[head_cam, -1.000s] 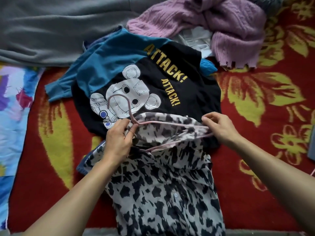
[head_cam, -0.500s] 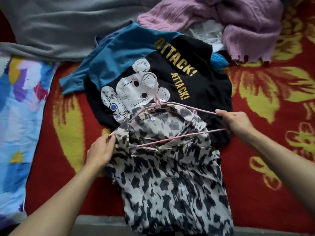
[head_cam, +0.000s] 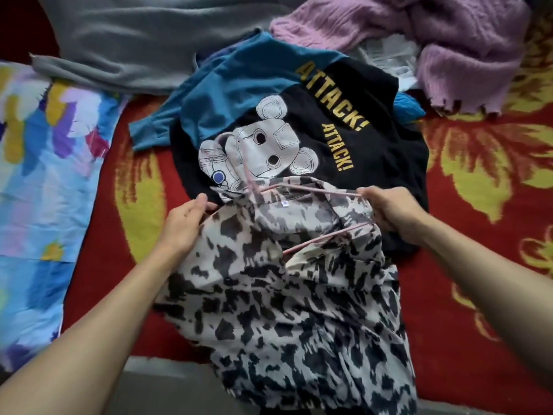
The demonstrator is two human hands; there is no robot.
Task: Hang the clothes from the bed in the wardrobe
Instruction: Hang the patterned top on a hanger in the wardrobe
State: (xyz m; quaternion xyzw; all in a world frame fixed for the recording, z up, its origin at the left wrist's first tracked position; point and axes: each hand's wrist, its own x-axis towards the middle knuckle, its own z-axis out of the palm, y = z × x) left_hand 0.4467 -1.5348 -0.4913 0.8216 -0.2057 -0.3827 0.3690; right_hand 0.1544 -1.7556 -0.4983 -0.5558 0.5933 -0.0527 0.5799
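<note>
Bordering the bed's left edge, a smooth blue floral sheet (head_cam: 36, 190) meets the woolly red blanket (head_cam: 101, 265). Left hand (head_cam: 184, 226) rests on the shoulder of the thin black-blotched shirt (head_cam: 284, 310) at the near edge, grip not discernible; right hand (head_cam: 392, 209) curls round the pink wire hanger (head_cam: 323, 192) in its collar, bare blanket beyond.

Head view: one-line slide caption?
Right hand grips pink hanger partly inside spotted shirt; left hand grips its shoulder, atop black tee.
</note>
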